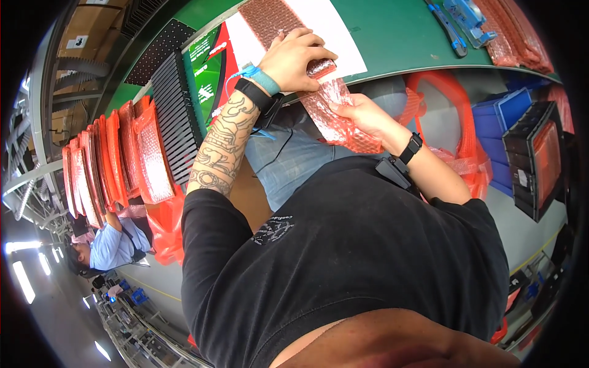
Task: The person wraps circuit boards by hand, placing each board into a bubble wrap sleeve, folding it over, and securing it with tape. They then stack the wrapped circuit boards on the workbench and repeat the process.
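Observation:
At the table's front edge, my left hand (296, 60) bends its fingers and thumb around the upper end of a pinkish-red bubble wrap bag (326, 109). A folded, darker part of it shows under that thumb; what lies inside cannot be made out. My right hand (367, 118) grips the bag's loose, crinkled lower side, thumb on top. The bag hangs over the edge, above my jeans. Just beyond my left hand, a flat brown-pink bubble-wrapped piece (267, 22) rests on a white sheet (341, 38).
On the green table (392, 34) are a blue-handled tool (451, 34), a blue holder (471, 23) and more bubble wrap (512, 30). Upright red bubble-wrapped packs (113, 161) stand left by a black slotted rack (175, 107). Blue bins (496, 132) stand right; a person (116, 245) works beyond.

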